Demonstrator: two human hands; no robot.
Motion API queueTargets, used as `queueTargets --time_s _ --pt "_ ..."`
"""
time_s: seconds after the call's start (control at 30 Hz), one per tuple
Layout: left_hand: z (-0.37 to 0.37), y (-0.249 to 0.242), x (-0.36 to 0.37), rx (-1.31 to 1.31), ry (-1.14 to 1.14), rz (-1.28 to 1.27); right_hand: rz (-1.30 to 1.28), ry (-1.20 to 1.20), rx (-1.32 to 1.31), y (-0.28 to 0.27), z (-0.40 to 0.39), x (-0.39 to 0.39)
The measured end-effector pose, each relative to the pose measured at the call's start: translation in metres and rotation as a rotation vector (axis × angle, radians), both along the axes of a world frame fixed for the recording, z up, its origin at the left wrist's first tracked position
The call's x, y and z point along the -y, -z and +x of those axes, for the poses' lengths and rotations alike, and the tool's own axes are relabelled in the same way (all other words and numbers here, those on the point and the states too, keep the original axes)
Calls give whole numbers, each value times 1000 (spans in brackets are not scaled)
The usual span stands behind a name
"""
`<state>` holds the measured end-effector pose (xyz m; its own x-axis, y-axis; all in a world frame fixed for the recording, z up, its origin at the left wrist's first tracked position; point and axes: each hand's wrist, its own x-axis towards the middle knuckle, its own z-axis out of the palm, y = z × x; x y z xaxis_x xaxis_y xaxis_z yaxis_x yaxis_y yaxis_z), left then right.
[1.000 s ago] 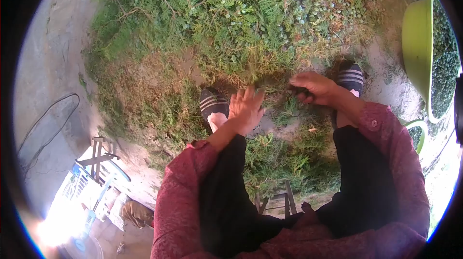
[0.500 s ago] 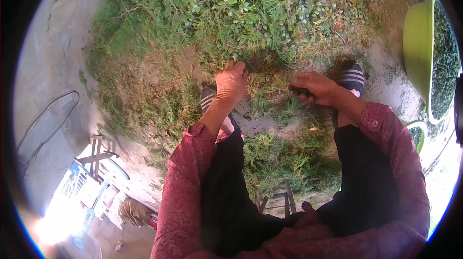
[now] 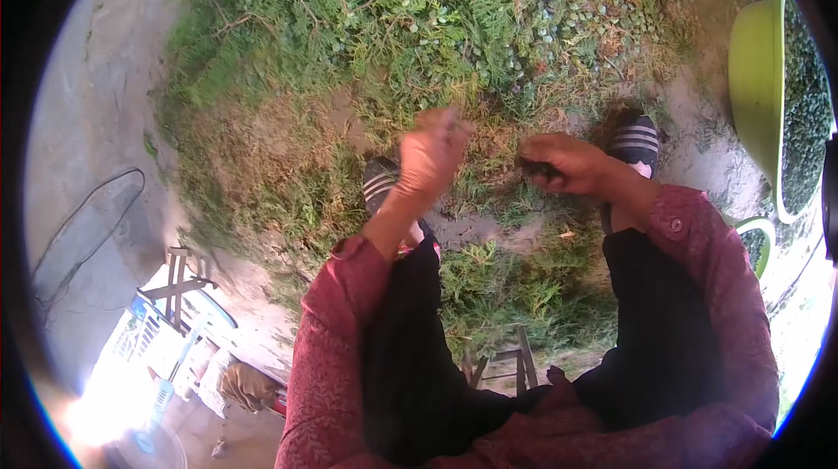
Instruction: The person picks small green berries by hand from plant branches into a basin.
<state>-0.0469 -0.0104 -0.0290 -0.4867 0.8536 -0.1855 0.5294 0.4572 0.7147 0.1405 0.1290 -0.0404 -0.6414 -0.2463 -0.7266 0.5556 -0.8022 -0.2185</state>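
Cut evergreen branches (image 3: 419, 41) with feathery green leaves and small bluish-green cones lie heaped on the ground before me. My left hand (image 3: 429, 155) is over the near edge of the heap, blurred by motion, its fingers curled together; whatever they may hold is too smeared to name. To its right, my right hand (image 3: 572, 164) is closed, thumb against bent fingers. Something dark shows at its fingertips, but I cannot make out what it is. A gap separates the two hands. Loose brownish-green sprigs (image 3: 493, 142) lie beneath and between them.
A lime-green basin (image 3: 758, 94) filled with small green pieces stands at the right, with another green container (image 3: 766, 251) nearer. My striped shoes (image 3: 635, 142) flank the sprigs. More clippings (image 3: 524, 286) lie between my legs. A wooden stool (image 3: 179, 286) and a fan (image 3: 144, 447) are at lower left.
My left hand has shifted slightly right, towards my right hand, and is blurred now. My right hand stays nearly in place, its fingers a little more curled.
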Motion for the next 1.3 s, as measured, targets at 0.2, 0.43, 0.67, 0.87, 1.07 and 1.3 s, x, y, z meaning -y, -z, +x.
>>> queueTargets --time_s 0.2,0.43,0.67,0.87,1.07,1.3 --pt "-36 30 8 -207 -65 -218 -7 -69 68 -10 -5 -5" --pt "-36 22 19 -285 -7 -282 34 -66 59 -8 -1 -5" --pt "-33 13 26 197 -304 -39 62 -70 49 -14 -4 -6" --pt "-27 -19 22 802 -562 -107 70 -76 20 -12 -7 -7" --pt "23 -47 6 918 -242 -158 282 -167 -89 -30 -27 -3" --pt "38 -62 3 662 2 -217 431 -389 -136 -33 -26 -3"
